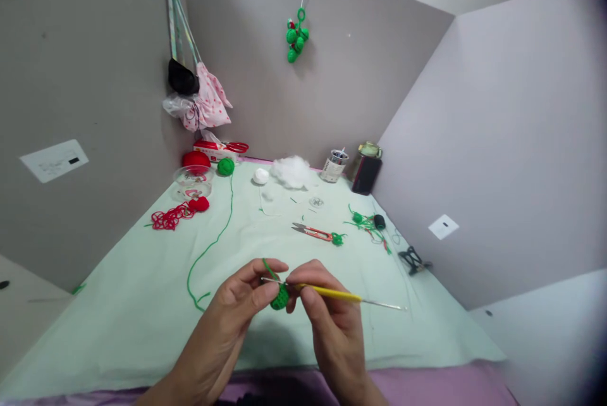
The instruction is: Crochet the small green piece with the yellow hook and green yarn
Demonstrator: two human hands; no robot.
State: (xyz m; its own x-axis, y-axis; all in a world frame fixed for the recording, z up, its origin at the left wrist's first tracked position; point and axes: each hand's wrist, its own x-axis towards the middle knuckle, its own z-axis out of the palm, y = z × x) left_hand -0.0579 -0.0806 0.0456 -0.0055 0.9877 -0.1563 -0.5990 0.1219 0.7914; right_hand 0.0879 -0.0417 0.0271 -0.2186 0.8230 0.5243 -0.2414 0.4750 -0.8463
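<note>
Near the front of the table, my left hand (243,297) pinches a small round green crochet piece (279,298) between thumb and fingers. A strand of green yarn (269,269) runs up over its raised index finger. My right hand (329,311) grips a crochet hook (334,293) by its yellow handle; the hook's thin metal tip points left, at the top of the green piece. The hook's other metal end sticks out to the right. From the green yarn ball (226,167) at the back left, a loose strand trails forward toward my left hand.
Thread snips (313,232) lie beyond my hands. Red yarn (173,215) and clear plastic tubs (193,183) sit on the left. White stuffing (293,172), a white yarn ball (260,176), a can (334,166) and a phone (367,174) stand along the back. Green scraps (367,224) lie right.
</note>
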